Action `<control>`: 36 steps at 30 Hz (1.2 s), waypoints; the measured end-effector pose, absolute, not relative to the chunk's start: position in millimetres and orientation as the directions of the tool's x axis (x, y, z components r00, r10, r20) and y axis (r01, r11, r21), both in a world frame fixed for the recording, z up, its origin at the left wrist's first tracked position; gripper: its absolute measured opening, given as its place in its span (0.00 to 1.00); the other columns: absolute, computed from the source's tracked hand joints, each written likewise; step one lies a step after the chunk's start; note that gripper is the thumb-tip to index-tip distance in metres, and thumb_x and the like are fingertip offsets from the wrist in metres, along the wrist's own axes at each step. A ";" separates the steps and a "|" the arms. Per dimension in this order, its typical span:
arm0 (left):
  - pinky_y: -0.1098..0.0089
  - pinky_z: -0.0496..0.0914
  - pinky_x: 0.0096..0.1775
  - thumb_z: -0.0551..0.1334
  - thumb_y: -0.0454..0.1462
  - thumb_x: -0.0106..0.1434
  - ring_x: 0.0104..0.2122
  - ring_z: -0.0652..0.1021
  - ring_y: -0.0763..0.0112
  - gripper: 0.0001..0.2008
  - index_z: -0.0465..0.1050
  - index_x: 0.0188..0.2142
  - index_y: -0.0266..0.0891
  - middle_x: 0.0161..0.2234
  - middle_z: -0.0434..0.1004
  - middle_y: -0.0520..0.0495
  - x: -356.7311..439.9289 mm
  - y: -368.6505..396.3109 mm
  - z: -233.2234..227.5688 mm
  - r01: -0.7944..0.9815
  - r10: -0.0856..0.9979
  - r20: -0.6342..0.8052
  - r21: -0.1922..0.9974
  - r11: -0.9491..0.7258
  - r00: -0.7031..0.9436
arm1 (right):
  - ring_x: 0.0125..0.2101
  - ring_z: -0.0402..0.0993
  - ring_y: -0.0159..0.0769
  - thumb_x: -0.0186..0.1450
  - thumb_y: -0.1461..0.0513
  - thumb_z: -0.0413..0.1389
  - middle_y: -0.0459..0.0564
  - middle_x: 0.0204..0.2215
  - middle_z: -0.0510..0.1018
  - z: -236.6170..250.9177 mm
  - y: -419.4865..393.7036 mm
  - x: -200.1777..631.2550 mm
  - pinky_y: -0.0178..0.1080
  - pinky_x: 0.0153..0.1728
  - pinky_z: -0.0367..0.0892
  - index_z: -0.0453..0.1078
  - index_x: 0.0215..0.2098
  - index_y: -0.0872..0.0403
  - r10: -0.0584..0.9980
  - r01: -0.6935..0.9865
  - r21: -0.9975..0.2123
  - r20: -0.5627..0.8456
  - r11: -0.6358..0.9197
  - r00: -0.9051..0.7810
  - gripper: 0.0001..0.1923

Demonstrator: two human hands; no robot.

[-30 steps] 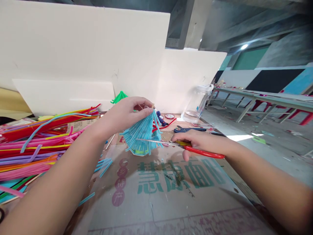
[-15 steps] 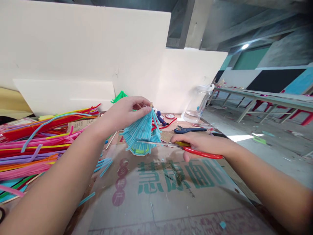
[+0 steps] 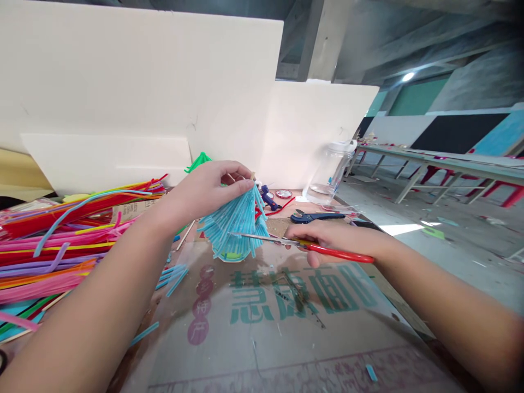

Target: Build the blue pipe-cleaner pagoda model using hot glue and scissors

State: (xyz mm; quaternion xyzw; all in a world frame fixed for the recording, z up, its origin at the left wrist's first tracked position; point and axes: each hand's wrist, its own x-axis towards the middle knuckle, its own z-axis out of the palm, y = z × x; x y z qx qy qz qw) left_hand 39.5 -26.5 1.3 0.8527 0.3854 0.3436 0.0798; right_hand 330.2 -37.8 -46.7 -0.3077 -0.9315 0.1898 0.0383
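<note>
My left hand [image 3: 227, 185] pinches the pointed top of a cone-shaped piece [image 3: 231, 229] built of light blue pipe-cleaner strips over a greenish base. In my right hand [image 3: 315, 240] are scissors [image 3: 339, 253] with red handles. Their blades lie across the lower front of the blue piece and point left; whether they touch the strips I cannot tell. Cut blue strips [image 3: 174, 277] lie left of the piece, and a small blue scrap [image 3: 371, 373] rests near the board's front edge.
Bundles of coloured pipe cleaners [image 3: 61, 245] cover the left side. Dark blue pliers [image 3: 315, 217], a blue glue gun [image 3: 270, 197] and a clear plastic jug [image 3: 331, 172] stand or lie behind my right hand. White panels [image 3: 135, 82] rise at the back.
The blue scrap near the front edge has changed position slightly and looks longer. My hands, the blue piece and the scissors stay almost in place.
</note>
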 end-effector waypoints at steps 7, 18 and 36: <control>0.69 0.69 0.39 0.58 0.47 0.64 0.38 0.77 0.68 0.15 0.78 0.43 0.42 0.40 0.80 0.47 39.7 -26.8 1.1 0.587 0.706 0.527 0.409 -0.699 0.473 | 0.31 0.69 0.35 0.62 0.63 0.54 0.42 0.28 0.77 -43.3 -43.6 322.2 0.35 0.34 0.57 0.66 0.39 0.52 0.622 0.588 -0.478 -0.107 0.652 -0.776 0.06; 0.70 0.69 0.39 0.58 0.46 0.65 0.37 0.76 0.68 0.15 0.78 0.43 0.41 0.39 0.80 0.47 40.5 -28.1 1.9 0.581 0.706 0.524 0.416 -0.700 0.476 | 0.27 0.72 0.32 0.62 0.67 0.50 0.39 0.23 0.78 -43.8 -46.2 318.9 0.35 0.32 0.59 0.68 0.39 0.52 0.628 0.589 -0.608 -0.183 0.533 -0.756 0.08; 0.70 0.69 0.42 0.57 0.45 0.65 0.38 0.76 0.69 0.15 0.77 0.44 0.41 0.40 0.80 0.48 39.1 -25.6 1.5 0.606 0.700 0.531 0.378 -0.700 0.477 | 0.28 0.69 0.36 0.60 0.60 0.59 0.44 0.25 0.75 -33.7 -57.9 311.2 0.36 0.31 0.63 0.74 0.39 0.50 0.601 0.452 -0.605 0.055 0.655 -0.797 0.08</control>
